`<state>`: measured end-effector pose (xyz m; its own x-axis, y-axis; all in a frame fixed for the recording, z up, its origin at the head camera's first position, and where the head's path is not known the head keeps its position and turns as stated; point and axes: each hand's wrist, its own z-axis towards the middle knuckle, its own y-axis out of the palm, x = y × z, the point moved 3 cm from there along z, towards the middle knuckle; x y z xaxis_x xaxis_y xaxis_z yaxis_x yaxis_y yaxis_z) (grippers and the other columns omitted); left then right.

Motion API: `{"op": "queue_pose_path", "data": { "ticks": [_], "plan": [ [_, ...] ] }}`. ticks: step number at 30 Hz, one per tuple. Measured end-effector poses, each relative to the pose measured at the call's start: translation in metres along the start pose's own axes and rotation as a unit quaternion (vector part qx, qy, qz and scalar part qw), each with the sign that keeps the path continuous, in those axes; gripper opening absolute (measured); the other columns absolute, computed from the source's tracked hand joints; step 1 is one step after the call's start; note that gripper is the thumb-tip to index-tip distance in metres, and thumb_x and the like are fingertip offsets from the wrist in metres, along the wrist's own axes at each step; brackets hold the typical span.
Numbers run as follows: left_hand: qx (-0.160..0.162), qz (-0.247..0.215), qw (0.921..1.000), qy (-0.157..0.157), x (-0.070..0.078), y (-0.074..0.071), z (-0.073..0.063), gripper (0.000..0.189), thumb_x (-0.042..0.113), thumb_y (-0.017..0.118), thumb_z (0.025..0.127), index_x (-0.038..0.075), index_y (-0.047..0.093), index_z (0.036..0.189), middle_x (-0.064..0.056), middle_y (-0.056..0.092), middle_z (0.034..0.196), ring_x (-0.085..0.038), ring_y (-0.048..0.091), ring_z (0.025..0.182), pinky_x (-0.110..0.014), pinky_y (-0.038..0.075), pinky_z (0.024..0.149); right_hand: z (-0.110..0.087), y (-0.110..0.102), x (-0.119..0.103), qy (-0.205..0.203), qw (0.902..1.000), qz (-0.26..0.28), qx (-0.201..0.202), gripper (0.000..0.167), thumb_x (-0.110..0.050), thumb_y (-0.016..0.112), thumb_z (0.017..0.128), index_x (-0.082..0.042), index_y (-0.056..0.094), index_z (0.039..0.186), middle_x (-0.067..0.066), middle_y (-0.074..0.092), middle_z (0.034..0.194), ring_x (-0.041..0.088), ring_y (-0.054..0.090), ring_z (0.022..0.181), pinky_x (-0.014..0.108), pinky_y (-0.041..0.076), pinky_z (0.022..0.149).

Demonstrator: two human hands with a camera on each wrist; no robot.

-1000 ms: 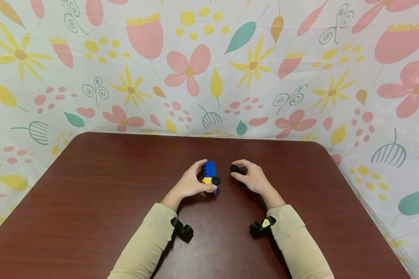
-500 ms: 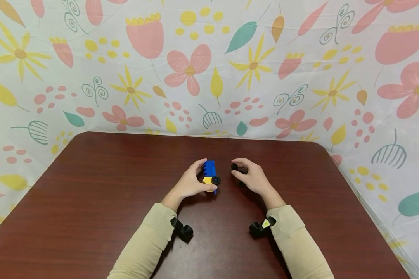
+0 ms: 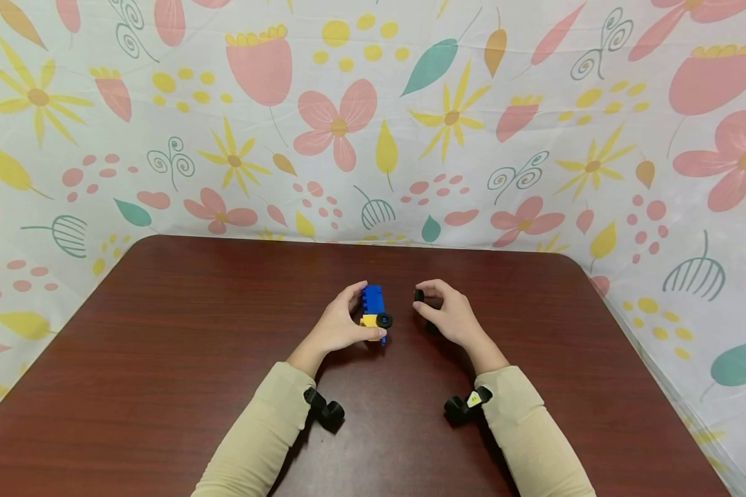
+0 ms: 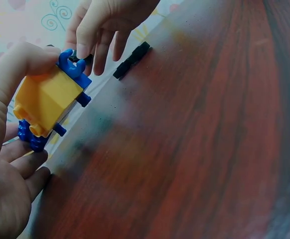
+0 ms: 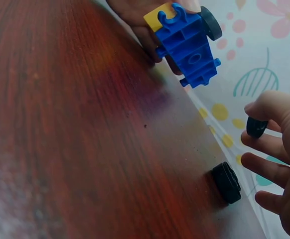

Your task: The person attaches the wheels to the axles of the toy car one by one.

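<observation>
A toy car base (image 3: 374,301) of blue and yellow bricks is gripped between the thumb and fingers of my left hand (image 3: 338,322). One black wheel (image 5: 211,23) is on its side, by the left thumb. The right wrist view shows the hollow blue underside (image 5: 192,55), a hook at one end and bare stub pins (image 5: 217,62) at the sides. My right hand (image 3: 454,315) pinches a loose black wheel (image 5: 256,127) between thumb and index finger, its other fingers spread. A short gap separates this wheel from the car.
More black wheel pieces (image 5: 226,182) stand on the brown table (image 3: 161,359) below the right hand, close together in the left wrist view. A flower-print cloth (image 3: 373,124) hangs behind the table's far edge. Both wrists carry black cameras (image 3: 331,414).
The wheel in my right fingers has turned from showing its face to nearly edge-on, and that hand has risen slightly. My left hand and the car have stayed almost still.
</observation>
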<state>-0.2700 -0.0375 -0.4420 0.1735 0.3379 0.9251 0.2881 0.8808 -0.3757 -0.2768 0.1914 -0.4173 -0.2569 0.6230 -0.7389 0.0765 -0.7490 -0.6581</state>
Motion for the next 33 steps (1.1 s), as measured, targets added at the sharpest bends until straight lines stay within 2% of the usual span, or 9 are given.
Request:
{"op": "queue_pose_path", "data": {
  "ticks": [12, 29, 33],
  "plan": [
    [0.007, -0.001, 0.9997, 0.021, 0.0011, 0.0002, -0.0006, 0.099, 0.024, 0.084, 0.068, 0.012, 0.028, 0.149, -0.011, 0.035, 0.150, -0.027, 0.038, 0.137, -0.044, 0.035, 0.109, -0.0006, 0.0004, -0.0008, -0.023, 0.9995, 0.015, 0.015, 0.040, -0.021, 0.064, 0.091, -0.012, 0.057, 0.129, 0.016, 0.061, 0.124, 0.032, 0.060, 0.113, 0.047, 0.052, 0.087],
    [0.013, -0.006, 0.9997, 0.018, 0.0032, 0.0002, -0.0023, 0.099, 0.026, 0.084, 0.069, 0.013, 0.028, 0.149, -0.011, 0.035, 0.150, -0.028, 0.036, 0.138, -0.045, 0.034, 0.110, 0.0002, 0.0018, -0.0048, -0.032, 0.9986, 0.028, 0.032, 0.036, -0.018, 0.065, 0.089, -0.006, 0.056, 0.122, 0.015, 0.064, 0.119, 0.031, 0.062, 0.110, 0.047, 0.050, 0.092],
    [0.013, -0.007, 0.9997, 0.021, 0.0033, 0.0012, -0.0021, 0.099, 0.025, 0.085, 0.068, 0.013, 0.028, 0.149, -0.010, 0.035, 0.150, -0.027, 0.037, 0.137, -0.044, 0.035, 0.110, 0.0000, 0.0018, -0.0056, -0.039, 0.9980, 0.033, 0.037, 0.031, -0.019, 0.066, 0.089, -0.008, 0.057, 0.117, 0.013, 0.065, 0.117, 0.029, 0.062, 0.108, 0.047, 0.049, 0.093]
  ]
}}
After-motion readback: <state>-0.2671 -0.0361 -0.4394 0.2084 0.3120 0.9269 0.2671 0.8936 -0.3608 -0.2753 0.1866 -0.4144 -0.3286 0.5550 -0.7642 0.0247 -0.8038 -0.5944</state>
